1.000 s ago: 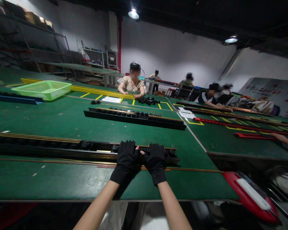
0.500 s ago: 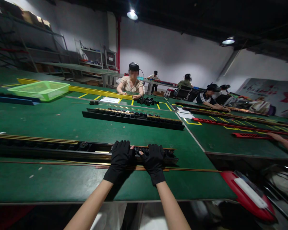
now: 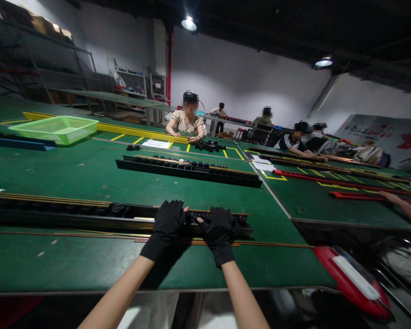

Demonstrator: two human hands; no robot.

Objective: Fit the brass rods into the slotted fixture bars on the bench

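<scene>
A long black channel (image 3: 123, 223) lies across the table in front of me, with black blocks in a row inside it. Fingers of my left hand (image 3: 168, 224), in a black fingerless glove, wrap over the channel from above. My right hand (image 3: 220, 227), gloved the same way, grips it near its right end. Both thumbs point inward over the blocks; what the fingertips press is partly hidden. Brass-coloured rods (image 3: 65, 199) run along the channel's left part. A thin copper-coloured strip (image 3: 239, 213) shows at its right end. More thin strips (image 3: 270, 245) lie on the table before it.
Beyond is a second black channel (image 3: 188, 174) on the green table (image 3: 89, 178). A light green basket (image 3: 55, 130) and a long yellow channel (image 3: 140, 133) lie farther back. Red rails (image 3: 349, 195) and a co-worker's hand (image 3: 388, 196) are at right. Another person (image 3: 187, 121) sits opposite.
My left hand has shifted slightly left along the channel, its wrist swinging left. My right hand stays at nearly the same spot. The view has moved a little.
</scene>
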